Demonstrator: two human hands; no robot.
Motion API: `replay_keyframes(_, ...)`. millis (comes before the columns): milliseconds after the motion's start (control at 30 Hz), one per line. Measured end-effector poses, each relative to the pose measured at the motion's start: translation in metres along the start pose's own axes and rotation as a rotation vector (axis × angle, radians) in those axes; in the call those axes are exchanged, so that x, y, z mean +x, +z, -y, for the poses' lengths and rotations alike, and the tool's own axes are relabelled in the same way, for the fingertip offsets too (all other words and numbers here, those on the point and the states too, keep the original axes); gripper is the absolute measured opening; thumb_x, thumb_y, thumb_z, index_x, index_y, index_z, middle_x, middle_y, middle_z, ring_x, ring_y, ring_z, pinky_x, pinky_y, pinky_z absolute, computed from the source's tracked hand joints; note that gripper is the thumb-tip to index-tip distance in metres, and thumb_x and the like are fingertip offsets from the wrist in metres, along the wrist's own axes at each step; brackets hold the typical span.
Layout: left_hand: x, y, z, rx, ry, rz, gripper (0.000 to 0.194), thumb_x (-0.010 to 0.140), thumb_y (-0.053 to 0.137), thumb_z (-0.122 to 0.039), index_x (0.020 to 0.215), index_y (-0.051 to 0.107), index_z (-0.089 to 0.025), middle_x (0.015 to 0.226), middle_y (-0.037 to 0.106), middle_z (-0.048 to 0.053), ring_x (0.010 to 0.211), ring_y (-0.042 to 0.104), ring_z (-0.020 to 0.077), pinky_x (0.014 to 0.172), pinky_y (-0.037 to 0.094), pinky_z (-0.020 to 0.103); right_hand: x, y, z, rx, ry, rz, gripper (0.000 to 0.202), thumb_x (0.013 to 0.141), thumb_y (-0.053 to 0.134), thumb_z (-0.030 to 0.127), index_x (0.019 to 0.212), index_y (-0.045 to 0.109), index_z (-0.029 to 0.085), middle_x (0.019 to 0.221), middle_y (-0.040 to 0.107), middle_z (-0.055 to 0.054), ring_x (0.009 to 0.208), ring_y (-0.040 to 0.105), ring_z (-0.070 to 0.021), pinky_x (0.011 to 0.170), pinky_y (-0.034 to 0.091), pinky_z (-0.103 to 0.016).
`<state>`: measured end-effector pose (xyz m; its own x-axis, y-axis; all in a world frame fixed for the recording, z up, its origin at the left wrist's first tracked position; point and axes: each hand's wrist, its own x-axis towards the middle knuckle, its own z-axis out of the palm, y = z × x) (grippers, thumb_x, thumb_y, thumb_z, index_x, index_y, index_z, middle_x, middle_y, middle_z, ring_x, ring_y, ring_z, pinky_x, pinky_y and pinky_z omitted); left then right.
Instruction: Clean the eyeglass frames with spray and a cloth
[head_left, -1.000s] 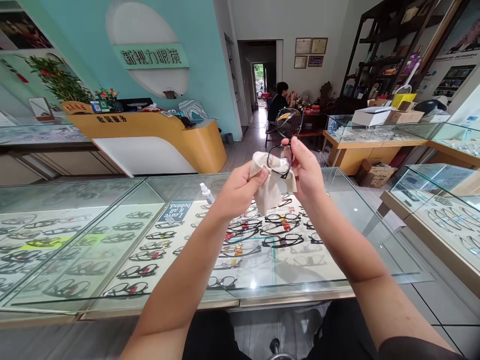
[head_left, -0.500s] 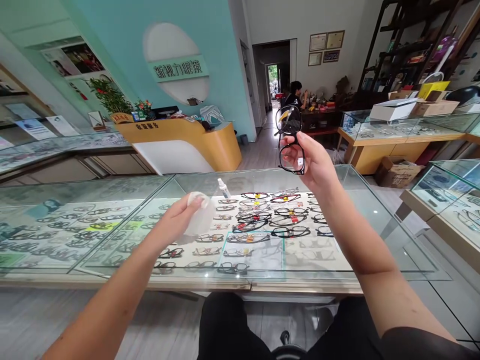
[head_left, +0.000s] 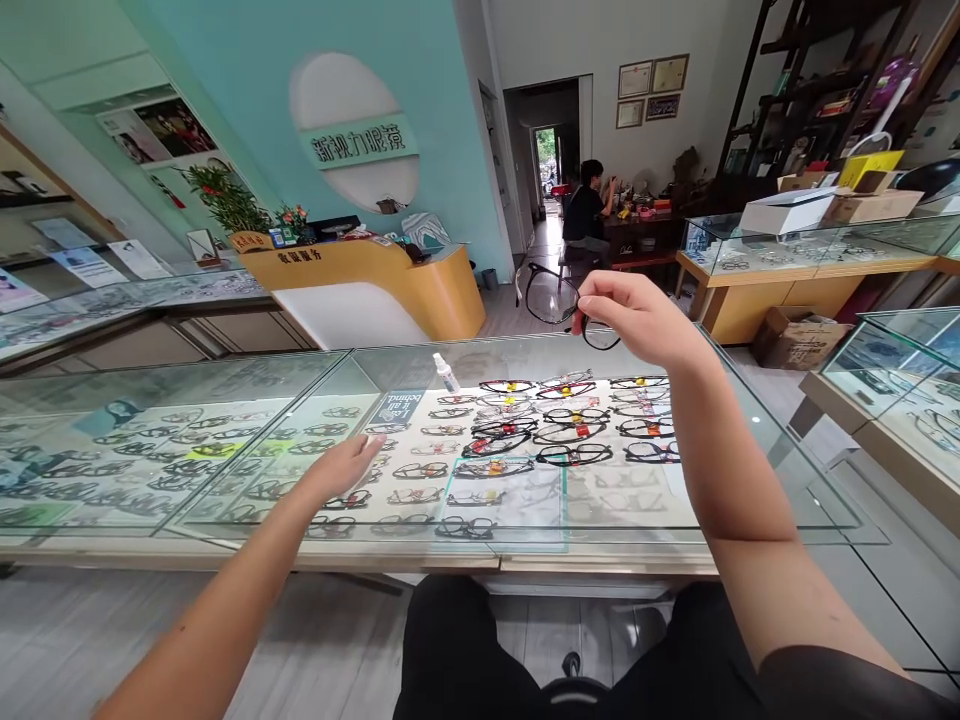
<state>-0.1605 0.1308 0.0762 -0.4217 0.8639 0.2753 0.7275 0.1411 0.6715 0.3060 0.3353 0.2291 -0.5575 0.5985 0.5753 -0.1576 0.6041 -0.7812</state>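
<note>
My right hand (head_left: 630,315) is raised above the counter and pinches a pair of black-framed eyeglasses (head_left: 553,297) near the bridge. The glasses are tilted, with one lens out to the left and the other partly behind my fingers. Low over the left part of the glass display case (head_left: 637,555), my left hand (head_left: 349,468) has its fingers stretched out, and no cloth shows in it. Ahead of that hand stands a small white spray bottle (head_left: 445,373). Rows of eyeglass frames (head_left: 574,455) lie in the middle of the counter.
A dark printed card (head_left: 401,408) lies beyond my left hand. Across the floor is a yellow reception desk (head_left: 450,290). Another person (head_left: 586,210) sits at a dark table at the back. More display cases (head_left: 915,375) and a cardboard box (head_left: 799,337) are to the right.
My left hand has moved lower and left, and the white cloth it held is out of sight. My right hand has turned the glasses from upright to a sideways slant and lowered them slightly.
</note>
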Motion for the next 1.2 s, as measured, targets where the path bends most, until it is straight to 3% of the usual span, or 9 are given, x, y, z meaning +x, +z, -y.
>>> replay_keyframes(100,0.022,-0.001,0.008,0.256,-0.029,0.061,0.067,0.068,0.082,-0.086,0.060,0.060,-0.023,0.050,0.055,-0.003,0.053,0.051,0.0197,0.067,0.034,0.027,-0.006,-0.010,0.007,-0.210,0.001,-0.011,0.025,0.099,0.064,0.019,0.075,0.072,0.021,0.075,0.070,0.000,0.064,0.043,-0.0134,0.066,0.029,-0.033)
replay_keyframes(200,0.052,0.002,-0.018,0.345,0.005,-0.072,0.076,0.062,0.079,-0.092,0.057,0.049,-0.023,0.044,0.037,-0.003,0.066,0.059,0.0271,0.085,0.046,0.043,-0.011,-0.016,0.014,-0.355,0.006,-0.007,0.025,0.098,0.063,0.018,0.075,0.072,0.021,0.070,0.062,0.002,0.063,0.040,-0.0138,0.066,0.027,-0.034)
replay_keyframes(267,0.066,0.011,-0.060,0.452,0.090,-0.199,0.072,0.064,0.074,-0.096,0.072,0.061,-0.026,0.065,0.062,0.005,0.092,0.070,0.0424,0.095,0.047,0.068,-0.012,-0.016,0.018,-0.410,0.019,-0.002,0.024,0.097,0.062,0.019,0.074,0.070,0.021,0.071,0.061,0.001,0.065,0.042,-0.0148,0.067,0.029,-0.034)
replay_keyframes(333,0.072,0.026,-0.119,0.443,0.268,-0.207,0.078,0.075,0.067,-0.094,0.117,0.072,-0.028,0.121,0.078,0.017,0.126,0.066,0.0525,0.106,0.042,0.081,-0.012,-0.015,0.022,-0.439,0.022,-0.004,0.022,0.096,0.061,0.019,0.075,0.068,0.021,0.074,0.063,0.000,0.068,0.045,-0.0160,0.068,0.031,-0.034)
replay_keyframes(467,0.064,0.058,-0.240,0.226,0.810,-0.201,0.114,0.072,0.079,-0.089,0.165,0.046,-0.031,0.174,0.050,0.008,0.159,0.046,0.0428,0.133,0.033,0.067,-0.010,-0.014,0.026,-0.440,-0.042,-0.042,0.020,0.095,0.061,0.020,0.075,0.063,0.022,0.076,0.066,-0.001,0.076,0.051,-0.0184,0.072,0.035,-0.035)
replay_keyframes(600,0.049,0.084,-0.300,0.129,1.031,-0.300,0.120,0.074,0.080,-0.088,0.169,0.039,-0.028,0.175,0.047,0.012,0.162,0.044,0.0389,0.136,0.036,0.062,-0.011,-0.018,0.028,-0.480,-0.074,-0.092,0.019,0.094,0.061,0.021,0.075,0.061,0.023,0.075,0.065,0.000,0.077,0.053,-0.0185,0.074,0.038,-0.035)
replay_keyframes(867,0.049,0.122,-0.296,-0.109,0.976,-0.309,0.092,0.080,0.076,-0.084,0.156,0.053,-0.037,0.150,0.069,0.009,0.145,0.064,0.0387,0.125,0.052,0.061,-0.013,-0.022,0.032,-0.546,-0.062,-0.051,0.018,0.094,0.060,0.018,0.077,0.064,0.021,0.076,0.065,0.000,0.075,0.052,-0.0171,0.072,0.039,-0.035)
replay_keyframes(1067,0.056,0.112,-0.287,-0.108,0.932,-0.309,0.080,0.080,0.072,-0.085,0.144,0.065,-0.037,0.140,0.075,0.006,0.138,0.069,0.0357,0.119,0.059,0.058,-0.011,-0.015,0.032,-0.561,-0.058,-0.040,0.019,0.101,0.063,0.026,0.082,0.067,0.022,0.081,0.070,-0.001,0.080,0.061,-0.0189,0.079,0.048,-0.036)
replay_keyframes(1200,0.065,0.103,-0.278,-0.141,0.878,-0.408,0.080,0.083,0.070,-0.086,0.147,0.065,-0.038,0.140,0.076,0.003,0.131,0.073,0.0358,0.112,0.063,0.060,-0.011,-0.009,0.026,-0.568,-0.176,-0.230,0.018,0.105,0.068,0.041,0.114,0.069,0.026,0.122,0.075,-0.006,0.117,0.069,-0.0236,0.107,0.055,-0.042)
